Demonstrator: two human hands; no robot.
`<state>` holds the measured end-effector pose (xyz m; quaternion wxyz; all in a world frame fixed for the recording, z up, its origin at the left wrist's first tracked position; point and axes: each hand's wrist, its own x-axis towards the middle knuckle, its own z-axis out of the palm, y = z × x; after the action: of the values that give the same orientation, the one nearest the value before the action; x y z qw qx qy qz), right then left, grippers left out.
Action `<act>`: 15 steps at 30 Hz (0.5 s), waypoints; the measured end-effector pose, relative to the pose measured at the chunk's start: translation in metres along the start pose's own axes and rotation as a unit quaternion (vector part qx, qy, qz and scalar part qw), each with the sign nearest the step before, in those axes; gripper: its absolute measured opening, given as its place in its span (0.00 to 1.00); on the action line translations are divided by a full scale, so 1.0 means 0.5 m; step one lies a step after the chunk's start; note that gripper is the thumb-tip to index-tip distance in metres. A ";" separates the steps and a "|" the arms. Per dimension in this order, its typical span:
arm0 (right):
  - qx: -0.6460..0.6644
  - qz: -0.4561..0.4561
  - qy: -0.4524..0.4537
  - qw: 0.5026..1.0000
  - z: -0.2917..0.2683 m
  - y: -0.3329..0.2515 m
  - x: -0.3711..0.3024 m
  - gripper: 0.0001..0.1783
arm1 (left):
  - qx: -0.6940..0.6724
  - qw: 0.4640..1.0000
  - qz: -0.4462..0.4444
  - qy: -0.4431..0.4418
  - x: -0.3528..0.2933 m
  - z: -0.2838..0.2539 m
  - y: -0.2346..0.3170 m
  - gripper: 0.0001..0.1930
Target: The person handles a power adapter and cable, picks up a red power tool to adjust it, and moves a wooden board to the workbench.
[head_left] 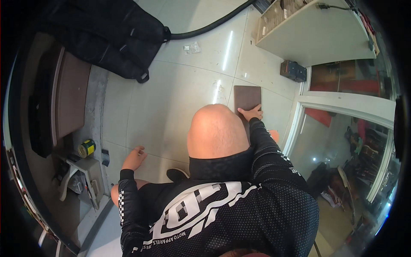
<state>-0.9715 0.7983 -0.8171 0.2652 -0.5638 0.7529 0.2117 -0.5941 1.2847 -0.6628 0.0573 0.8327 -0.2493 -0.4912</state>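
A flat, dark brown rectangular board lies along the tiled floor just right of my raised knee; its near end is hidden behind the knee and my sleeve. My right hand grips it, thumb across the top face and fingers at the right edge. Off to the left, my left hand hangs above the floor, holding nothing, its fingers loosely bent and apart. A dark shoe shows below, between that hand and the knee.
At the far left lies a black bag, a dark hose running from it. A yellow-green can stands by the left cabinet. On the right are a glass door, a dark box and a pale cabinet.
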 end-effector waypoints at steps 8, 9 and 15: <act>0.043 -0.025 0.038 0.998 -0.030 -0.014 0.006 0.84 | -0.097 0.992 0.017 0.082 0.014 -0.008 -0.020 0.23; 0.043 -0.043 0.020 0.998 -0.034 -0.008 0.018 0.79 | -0.063 0.996 0.015 0.061 0.014 -0.003 -0.026 0.23; 0.076 -0.087 0.070 0.991 0.029 -0.002 0.023 0.66 | -0.028 0.999 -0.003 0.037 0.029 -0.004 -0.004 0.23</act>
<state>-0.9706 0.7986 -0.8354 0.2718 -0.6190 0.7314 0.0899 -0.5859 1.2795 -0.6737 0.0882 0.8493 -0.2311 -0.4665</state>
